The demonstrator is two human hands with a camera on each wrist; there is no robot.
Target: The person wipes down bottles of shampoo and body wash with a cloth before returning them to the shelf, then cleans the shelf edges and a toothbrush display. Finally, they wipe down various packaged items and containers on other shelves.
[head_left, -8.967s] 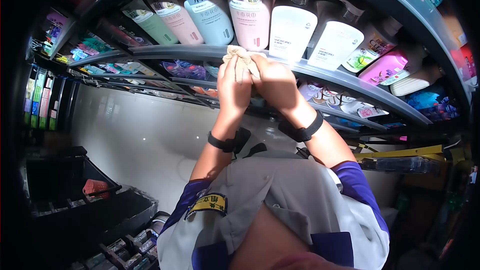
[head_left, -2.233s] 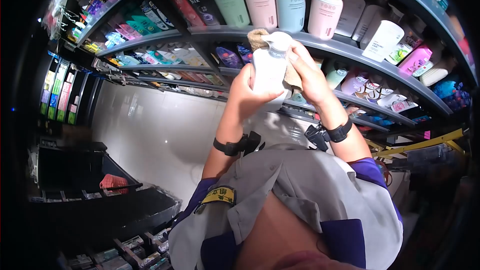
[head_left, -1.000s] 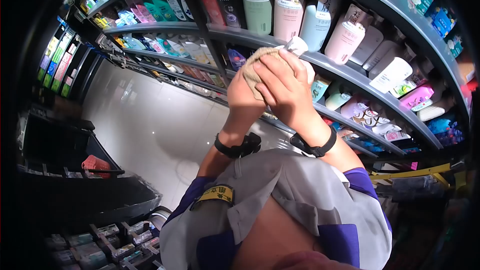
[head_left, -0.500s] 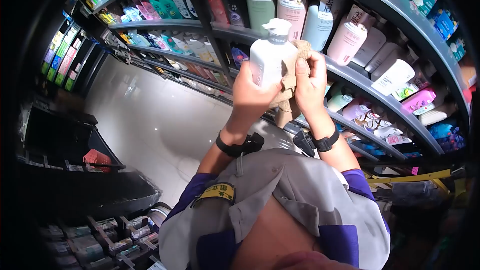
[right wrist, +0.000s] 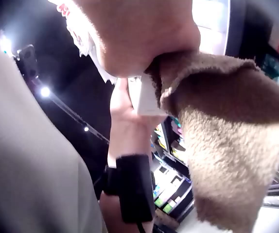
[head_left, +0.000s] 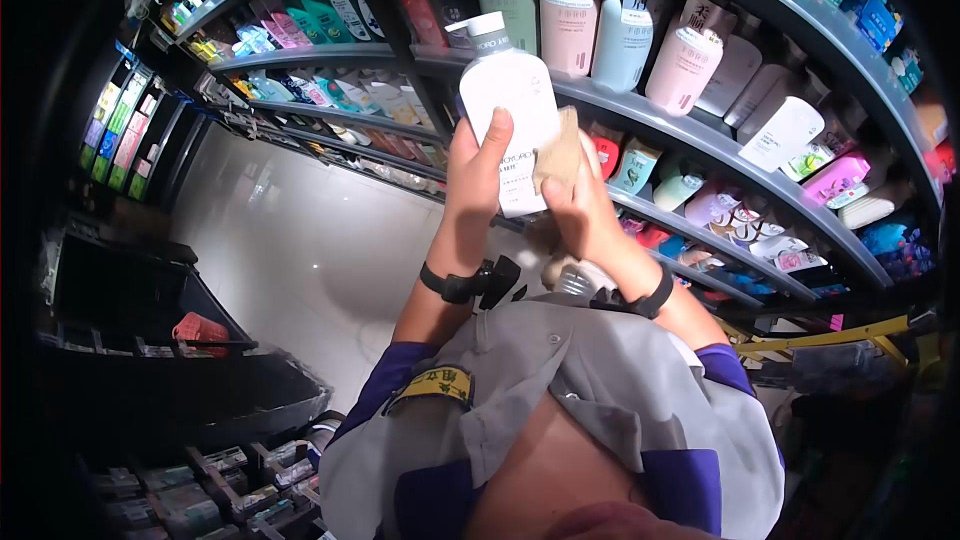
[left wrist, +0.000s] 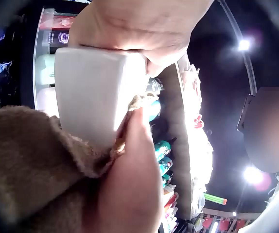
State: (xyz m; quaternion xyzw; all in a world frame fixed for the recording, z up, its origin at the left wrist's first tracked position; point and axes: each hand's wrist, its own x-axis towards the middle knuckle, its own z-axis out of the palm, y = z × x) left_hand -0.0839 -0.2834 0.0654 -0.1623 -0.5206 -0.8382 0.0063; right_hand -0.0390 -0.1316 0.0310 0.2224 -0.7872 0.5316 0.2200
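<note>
A white pump bottle (head_left: pixel 508 100), its pump at the upper left, is held up before the shelf, tilted slightly left. My left hand (head_left: pixel 478 170) grips it from the left, thumb across its front. At its lower right side my right hand (head_left: pixel 580 205) pinches a tan cloth (head_left: pixel 560 155) that touches the bottle. In the left wrist view the white bottle (left wrist: pixel 91 92) shows its plain base, and the brown cloth (left wrist: pixel 32 160) hangs beside it. The right wrist view has the cloth (right wrist: pixel 232 145) draping from the right hand (right wrist: pixel 144 34); its fingertips are hidden there.
Pink, blue and green bottles stand on the upper shelf (head_left: pixel 730 140), with a white bottle (head_left: pixel 782 133) further right. More bottles fill the lower shelves. A black crate (head_left: pixel 200 390) and a red basket (head_left: pixel 200 332) are at the lower left, and a yellow frame (head_left: pixel 820 340) at the right.
The bottle, wrapped by both hands and cloth a second ago, has moved up and left, showing its printed front. The right hand and cloth have shifted lower on its right side.
</note>
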